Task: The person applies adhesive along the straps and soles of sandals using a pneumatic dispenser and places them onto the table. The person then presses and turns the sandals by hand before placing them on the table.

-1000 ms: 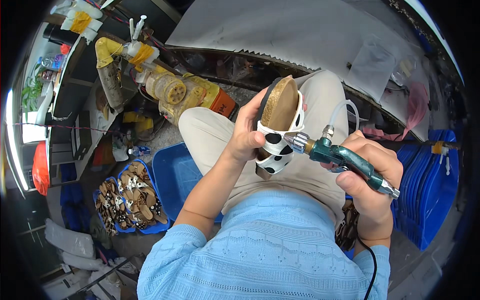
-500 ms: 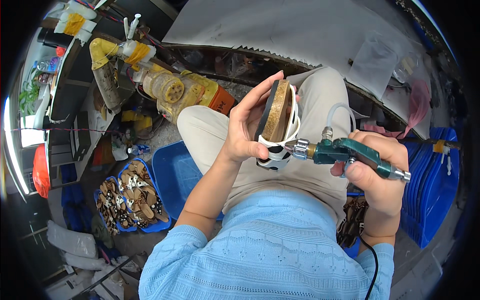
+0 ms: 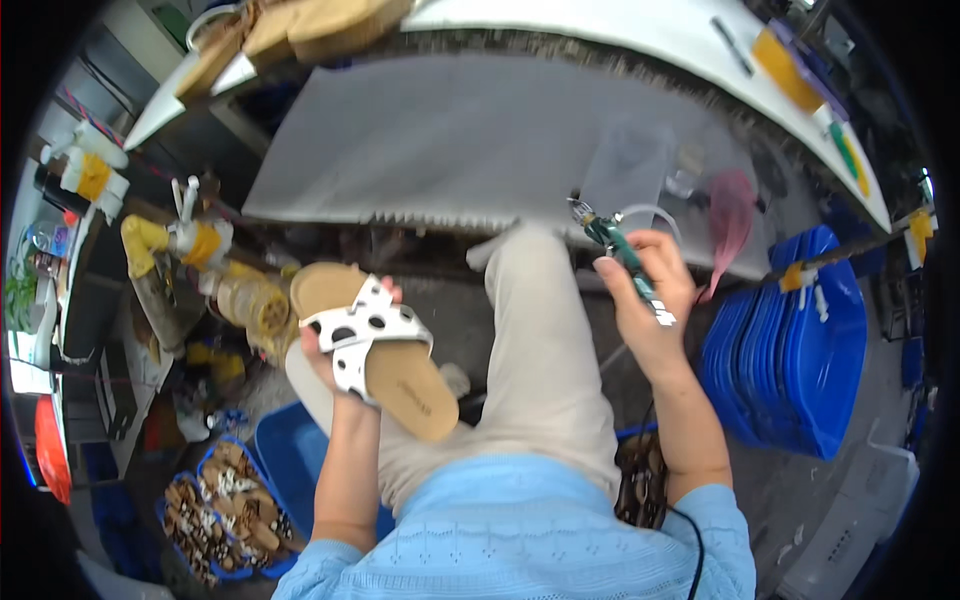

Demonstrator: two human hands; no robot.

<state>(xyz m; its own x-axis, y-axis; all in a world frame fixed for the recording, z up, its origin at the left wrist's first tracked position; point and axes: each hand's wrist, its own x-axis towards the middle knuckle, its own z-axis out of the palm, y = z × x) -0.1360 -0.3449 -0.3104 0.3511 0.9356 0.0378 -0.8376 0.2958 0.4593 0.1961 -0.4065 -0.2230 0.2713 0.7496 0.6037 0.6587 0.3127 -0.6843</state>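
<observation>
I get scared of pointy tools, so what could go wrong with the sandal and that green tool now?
Only the left hand holds the spotted sandal, so it might slip and fall. The green tool in the right hand has its tip aimed toward the gray sheet, so pressing it by mistake could perhaps mark the sheet. Its clear hose loops near the pink bag, so it might snag.

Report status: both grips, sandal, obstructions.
Left grip holds spotted sandal. Right grip holds green tool, apart from sandal. Trouser leg shows between them.
</observation>
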